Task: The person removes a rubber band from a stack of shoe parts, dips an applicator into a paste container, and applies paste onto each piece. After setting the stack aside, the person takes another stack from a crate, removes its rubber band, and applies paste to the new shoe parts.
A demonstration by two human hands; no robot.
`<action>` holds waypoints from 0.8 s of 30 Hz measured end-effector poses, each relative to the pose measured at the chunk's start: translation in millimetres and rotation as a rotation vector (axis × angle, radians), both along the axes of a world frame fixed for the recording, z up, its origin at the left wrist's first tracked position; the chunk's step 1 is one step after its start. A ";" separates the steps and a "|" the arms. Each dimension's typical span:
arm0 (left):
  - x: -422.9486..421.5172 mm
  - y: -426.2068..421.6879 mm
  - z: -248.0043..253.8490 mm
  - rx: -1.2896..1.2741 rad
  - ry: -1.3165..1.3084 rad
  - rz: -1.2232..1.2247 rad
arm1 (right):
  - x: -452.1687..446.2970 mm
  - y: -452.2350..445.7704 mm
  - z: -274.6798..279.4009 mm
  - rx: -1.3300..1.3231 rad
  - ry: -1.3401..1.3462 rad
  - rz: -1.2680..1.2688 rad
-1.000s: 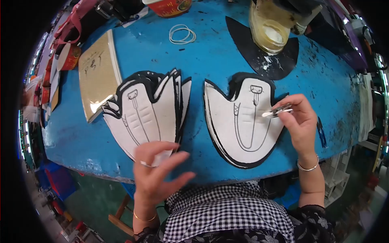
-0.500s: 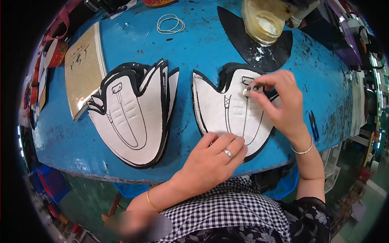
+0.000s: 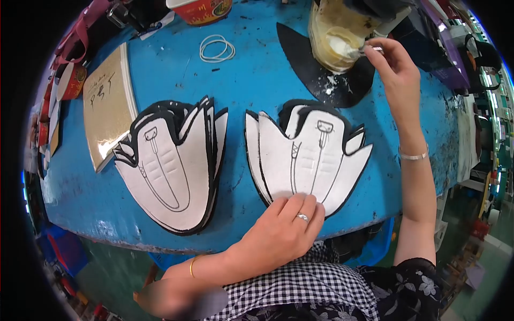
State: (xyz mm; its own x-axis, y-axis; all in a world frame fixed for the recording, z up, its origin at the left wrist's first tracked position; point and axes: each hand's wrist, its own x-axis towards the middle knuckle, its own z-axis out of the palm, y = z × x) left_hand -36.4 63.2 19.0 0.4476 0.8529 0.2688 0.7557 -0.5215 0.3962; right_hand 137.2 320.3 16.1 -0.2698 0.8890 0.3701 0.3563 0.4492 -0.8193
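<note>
Right stack of white, black-edged pieces (image 3: 318, 160), centre right of the frame: long axis nearly upright, leaning slightly rightward at the top; the narrow tongue points to the upper edge, the rounded end to the lower. Its layers are fanned sideways. Left stack of similar pieces (image 3: 171, 166), left of centre: tongue also upward, axis leaning leftward, so that the two axes diverge toward the top.

The left hand (image 3: 286, 224) lies over the rounded end of the right stack, hiding it; its fingers are bent and close together, and whether they pinch the edge cannot be told. The right hand (image 3: 399, 64), upper right, has thumb and fingers closed on a slim metal tool (image 3: 375, 49), whose tip is at the mouth of a yellowish jar (image 3: 342, 20) with white contents.

The jar stands on a curved black sheet (image 3: 297, 56), white-smeared below it. Upper left: a gold notebook (image 3: 110, 101), its lower right corner near the left stack; upper centre: pale looped bands (image 3: 217, 48) and a red bowl (image 3: 201, 12).
</note>
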 end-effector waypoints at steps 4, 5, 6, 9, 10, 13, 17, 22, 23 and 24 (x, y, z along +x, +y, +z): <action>-11.8 2.5 -0.2 -0.143 -0.216 -0.032 | -7.5 38.6 -13.0 0.234 -0.274 -0.025; -15.9 3.3 1.2 -0.201 -0.294 -0.043 | -9.2 41.7 -14.8 0.320 -0.357 -0.022; -20.3 4.5 3.9 -0.187 -0.379 -0.013 | -9.3 45.0 -16.9 0.338 -0.395 -0.014; -40.7 7.4 21.6 -0.156 -0.597 0.115 | -5.6 50.1 -20.1 0.245 -0.398 -0.001; -51.5 6.3 32.9 -0.132 -0.617 0.199 | -1.8 51.8 -17.3 0.119 -0.322 -0.004; -93.3 -12.1 35.1 0.229 -0.678 0.443 | 6.0 49.1 -11.9 -0.003 -0.237 -0.030; -152.3 -62.8 35.4 0.796 -0.190 0.979 | 10.2 29.6 -10.0 0.264 -0.328 0.012; -174.5 -83.9 33.9 0.837 0.001 0.680 | 15.8 -0.7 -7.5 -0.018 -0.074 -0.034; -170.3 -84.1 34.4 0.665 -0.008 0.594 | 16.6 -7.9 -8.5 -0.090 0.052 0.011; -163.5 -84.9 34.3 0.450 -0.005 0.560 | 17.8 -17.3 -8.3 -0.160 0.177 0.055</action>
State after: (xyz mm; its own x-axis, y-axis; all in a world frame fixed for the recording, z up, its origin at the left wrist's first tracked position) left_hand -199.9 -21.7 53.3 -0.0266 0.7601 0.6493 0.9564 -0.1695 0.2377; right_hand 155.0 303.0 7.7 -0.2627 0.9260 0.2712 0.1791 0.3230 -0.9293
